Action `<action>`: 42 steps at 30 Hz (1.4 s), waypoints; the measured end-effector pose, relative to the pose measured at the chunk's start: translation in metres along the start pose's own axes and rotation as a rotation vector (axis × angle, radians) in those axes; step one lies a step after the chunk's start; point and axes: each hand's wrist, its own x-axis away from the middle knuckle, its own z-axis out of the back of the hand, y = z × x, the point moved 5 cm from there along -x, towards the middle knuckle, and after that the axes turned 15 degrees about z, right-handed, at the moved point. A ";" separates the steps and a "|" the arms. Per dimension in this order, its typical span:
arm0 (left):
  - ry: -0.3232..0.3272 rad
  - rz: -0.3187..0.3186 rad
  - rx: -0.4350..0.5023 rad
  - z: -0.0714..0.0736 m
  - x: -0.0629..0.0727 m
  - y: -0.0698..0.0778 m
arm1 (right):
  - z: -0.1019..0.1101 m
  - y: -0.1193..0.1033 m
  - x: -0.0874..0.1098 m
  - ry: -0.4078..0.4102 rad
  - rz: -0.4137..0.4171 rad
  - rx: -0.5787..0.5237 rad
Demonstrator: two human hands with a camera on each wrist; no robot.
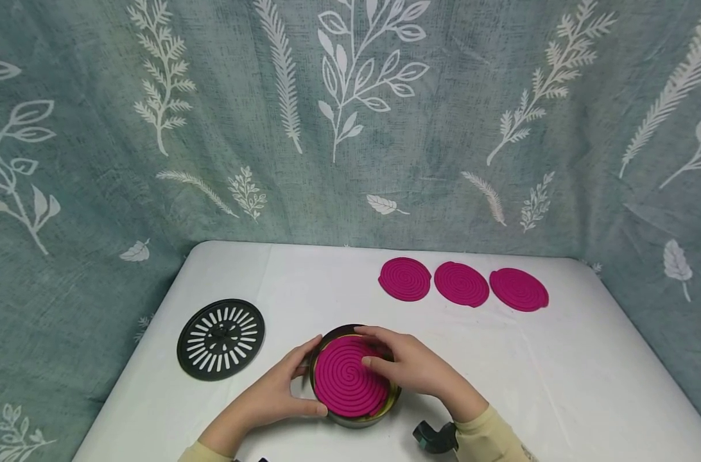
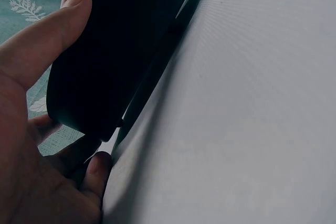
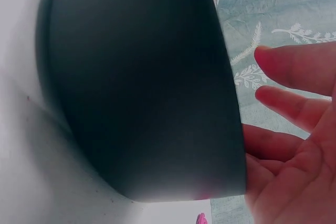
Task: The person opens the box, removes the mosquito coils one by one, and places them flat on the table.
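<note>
A round dark tin [image 1: 356, 422] with a gold-toned inner wall stands at the front middle of the table. Inside its mouth lies a pink spiral mosquito coil [image 1: 347, 378]. My left hand [image 1: 275, 391] grips the tin from the left, thumb at the near rim and fingers round the far side; the left wrist view shows the thumb [image 2: 68, 22] against the dark wall. Over the tin's right side is my right hand [image 1: 416, 362], its thumb above the coil and its fingers reaching toward the far rim. In the right wrist view two fingertips [image 3: 268, 59] extend loosely past the rim.
Three more pink mosquito coils [image 1: 461, 283] lie in a row at the back right. A black slotted lid [image 1: 220, 340] rests at the left. A patterned cloth [image 1: 350, 192] hangs behind the white table [image 1: 304, 282]. A dark strap piece [image 1: 434, 437] sits by the right sleeve.
</note>
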 end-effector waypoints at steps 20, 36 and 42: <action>0.020 -0.010 -0.002 0.003 0.001 0.002 | 0.012 0.007 -0.005 0.163 -0.059 -0.399; 0.016 -0.002 -0.010 0.000 0.001 0.001 | 0.006 0.022 0.005 0.097 -0.130 -0.718; 0.019 0.004 -0.016 0.000 0.000 0.000 | 0.010 0.022 0.011 0.079 -0.168 -0.667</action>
